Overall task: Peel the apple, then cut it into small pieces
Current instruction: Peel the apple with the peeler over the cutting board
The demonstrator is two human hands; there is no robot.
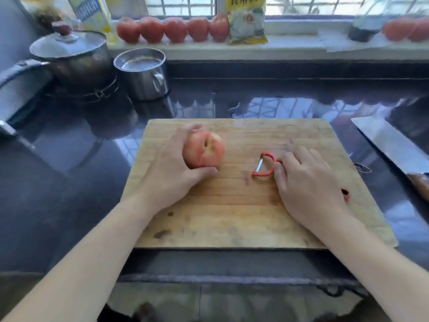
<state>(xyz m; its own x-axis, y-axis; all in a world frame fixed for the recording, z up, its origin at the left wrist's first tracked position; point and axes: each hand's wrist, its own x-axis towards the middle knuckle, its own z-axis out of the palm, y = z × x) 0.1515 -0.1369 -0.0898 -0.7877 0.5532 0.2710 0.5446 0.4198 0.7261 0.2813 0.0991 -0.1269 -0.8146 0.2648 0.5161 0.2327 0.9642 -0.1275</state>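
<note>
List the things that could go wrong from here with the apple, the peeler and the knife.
1. The round red-yellow apple is held only by the left hand on the wooden cutting board; it could roll or slip once peeling starts.
2. The right hand covers the red-handled metal-blade peeler; fingers sit near its blade.
3. The broad steel cleaver lies on the glossy dark counter near the right forearm and could be knocked.

A dark, glossy desk (69, 182) carries a wooden cutting board (232, 217) at its middle. On the far left of the desk stand a lidded pot (69, 59) and, just beside it, a steel mug (142, 74). A cleaver (390, 145) lies on the desk to the board's right.
</note>
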